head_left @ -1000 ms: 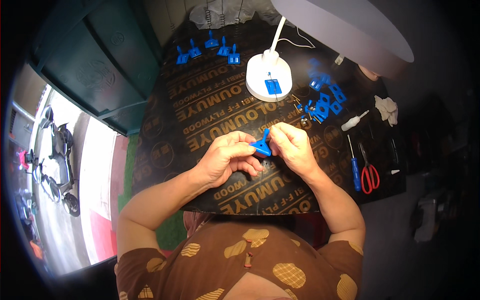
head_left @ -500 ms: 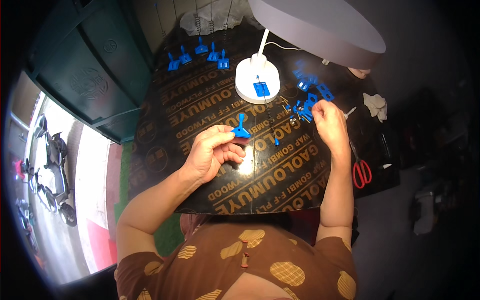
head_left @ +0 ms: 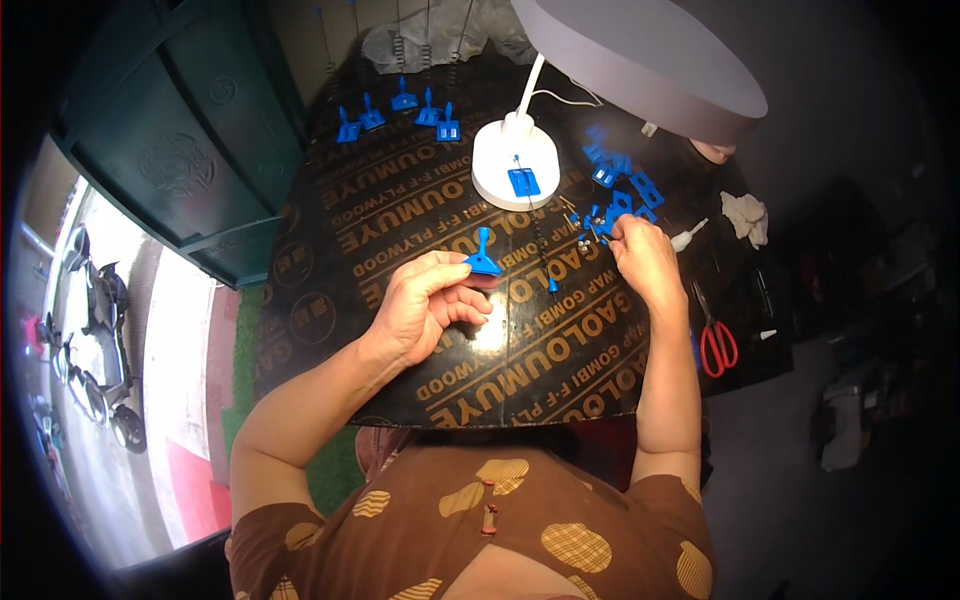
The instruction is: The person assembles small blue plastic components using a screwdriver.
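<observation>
My left hand (head_left: 420, 310) is closed over the near middle of the table. Its thumb and forefinger pinch a blue plastic stand (head_left: 482, 262), a flat base with an upright stem on top. My right hand (head_left: 650, 262) is at the near edge of a pile of small blue plastic parts (head_left: 598, 218). Its fingertips are pressed together, and what lies between them is hidden. Beyond my left hand, a blue square base (head_left: 523, 182) rests on the lamp's white foot. A dark coiled wire runs from it toward me, ending in a blue tip (head_left: 552, 286).
A white lamp (head_left: 484, 187) stands mid-table, its wide head overhanging the far right. Several blue stands with coiled wires (head_left: 404, 97) stand far left, before a clear plastic bag (head_left: 390, 48). Right of my hand lie a white tube (head_left: 686, 238), crumpled tissue (head_left: 746, 218) and red-handled scissors (head_left: 718, 348).
My right hand has moved slightly left and down, closer to the small parts, uncovering more of the white tube. My left hand still holds the blue stand in nearly the same place.
</observation>
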The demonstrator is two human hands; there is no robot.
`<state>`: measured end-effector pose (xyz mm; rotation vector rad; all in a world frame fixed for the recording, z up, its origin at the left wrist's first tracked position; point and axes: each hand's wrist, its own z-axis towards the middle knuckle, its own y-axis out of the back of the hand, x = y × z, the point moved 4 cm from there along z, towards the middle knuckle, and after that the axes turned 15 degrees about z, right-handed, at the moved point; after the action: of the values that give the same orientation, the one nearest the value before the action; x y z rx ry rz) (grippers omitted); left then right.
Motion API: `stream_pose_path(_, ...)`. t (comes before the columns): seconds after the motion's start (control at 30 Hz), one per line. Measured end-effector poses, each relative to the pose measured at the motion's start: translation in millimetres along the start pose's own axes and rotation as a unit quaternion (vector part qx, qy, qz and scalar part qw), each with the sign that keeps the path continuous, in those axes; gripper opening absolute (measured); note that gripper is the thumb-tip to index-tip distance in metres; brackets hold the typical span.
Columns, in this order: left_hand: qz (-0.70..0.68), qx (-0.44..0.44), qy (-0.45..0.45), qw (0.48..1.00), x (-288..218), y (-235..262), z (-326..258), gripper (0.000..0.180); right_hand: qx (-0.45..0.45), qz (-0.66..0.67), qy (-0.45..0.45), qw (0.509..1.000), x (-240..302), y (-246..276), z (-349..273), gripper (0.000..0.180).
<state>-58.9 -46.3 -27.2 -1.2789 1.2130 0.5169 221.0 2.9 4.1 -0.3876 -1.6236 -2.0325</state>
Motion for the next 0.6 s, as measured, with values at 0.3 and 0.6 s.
stream_pose_path(0.3, -0.006, -0.01, 0.006, 1.0, -1, -4, -3, 0.023, 0.011, -0.047, -0.008, 0.999, 2, -4, -1, 0.009)
stream_pose_path(0.6, 0.012, -0.012, 0.009, 1.0, 0, -6, -3, 0.026, 0.025, -0.082, -0.02, 0.996, 12, -1, -7, 0.011)
